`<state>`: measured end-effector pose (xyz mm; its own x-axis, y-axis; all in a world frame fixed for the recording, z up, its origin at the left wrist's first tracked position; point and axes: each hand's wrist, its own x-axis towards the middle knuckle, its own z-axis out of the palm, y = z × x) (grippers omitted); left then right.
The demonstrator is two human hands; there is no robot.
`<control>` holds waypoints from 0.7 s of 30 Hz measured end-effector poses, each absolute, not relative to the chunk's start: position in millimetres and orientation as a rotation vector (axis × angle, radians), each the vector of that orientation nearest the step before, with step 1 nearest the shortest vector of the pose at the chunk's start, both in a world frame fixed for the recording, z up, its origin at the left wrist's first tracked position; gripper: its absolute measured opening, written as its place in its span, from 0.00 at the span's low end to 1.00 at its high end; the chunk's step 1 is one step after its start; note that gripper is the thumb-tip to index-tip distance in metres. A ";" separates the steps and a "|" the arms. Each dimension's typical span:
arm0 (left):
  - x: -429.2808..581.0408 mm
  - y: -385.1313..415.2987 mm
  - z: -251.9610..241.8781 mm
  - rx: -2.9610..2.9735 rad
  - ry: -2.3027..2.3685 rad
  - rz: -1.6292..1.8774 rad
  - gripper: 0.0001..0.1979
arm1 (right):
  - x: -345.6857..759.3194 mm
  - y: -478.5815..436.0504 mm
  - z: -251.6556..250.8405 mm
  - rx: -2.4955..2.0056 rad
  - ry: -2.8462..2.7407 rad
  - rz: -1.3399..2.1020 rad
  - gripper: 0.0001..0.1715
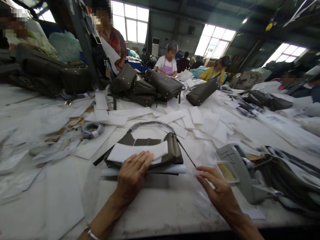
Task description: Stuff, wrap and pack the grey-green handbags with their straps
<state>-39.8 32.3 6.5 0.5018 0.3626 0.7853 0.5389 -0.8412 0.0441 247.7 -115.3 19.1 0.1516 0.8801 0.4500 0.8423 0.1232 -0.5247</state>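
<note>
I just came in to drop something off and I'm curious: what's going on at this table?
A person's left hand rests flat on a white sheet on top of an olive-grey handbag lying on the table. The right hand is beside a small tray of yellowish paste. More handbags sit farther along, near a co-worker in a pink apron.

Handbag [172, 150], 6 o'clock: plain dark olive-grey
Foam sheet [137, 151], on the handbag: plain white
Cord coil [92, 130], 10 o'clock: grey, white band
Small tray [228, 171], 4 o'clock: white rim, ochre-yellow inside
Co-worker's apron [167, 69], 12 o'clock: lilac-pink
Standing person's blouse [112, 41], 11 o'clock: red, mottled print
Far sleeve [206, 75], 1 o'clock: bright yellow
</note>
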 end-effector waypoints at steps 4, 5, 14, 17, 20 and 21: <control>-42.6 38.8 11.2 -2.501 -0.826 -1.290 0.26 | 192.1 -117.3 25.3 -1.461 -1.952 0.566 0.06; -43.3 39.8 12.3 -2.486 -0.845 -1.302 0.25 | 182.2 -119.7 25.5 -1.403 -2.014 0.686 0.06; -48.8 41.6 21.4 -2.432 -0.960 -1.380 0.20 | 225.4 -97.9 11.6 -1.918 -1.378 0.594 0.23; -49.5 42.9 21.2 -2.429 -0.969 -1.408 0.21 | 239.4 -68.6 -20.4 -2.133 -1.336 0.331 0.35; -51.0 44.7 20.9 -2.413 -0.993 -1.442 0.22 | 227.9 -33.9 -47.7 -2.128 -1.606 0.173 0.34; -51.8 45.3 21.1 -2.406 -0.998 -1.453 0.22 | 221.0 -21.7 -52.5 -2.042 -1.721 0.160 0.31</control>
<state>-51.8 45.3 21.1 0.3060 0.4589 0.8342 0.6137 -0.7649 0.1956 221.0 -21.7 -52.5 0.2095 0.9566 0.2026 0.9027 -0.1096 -0.4161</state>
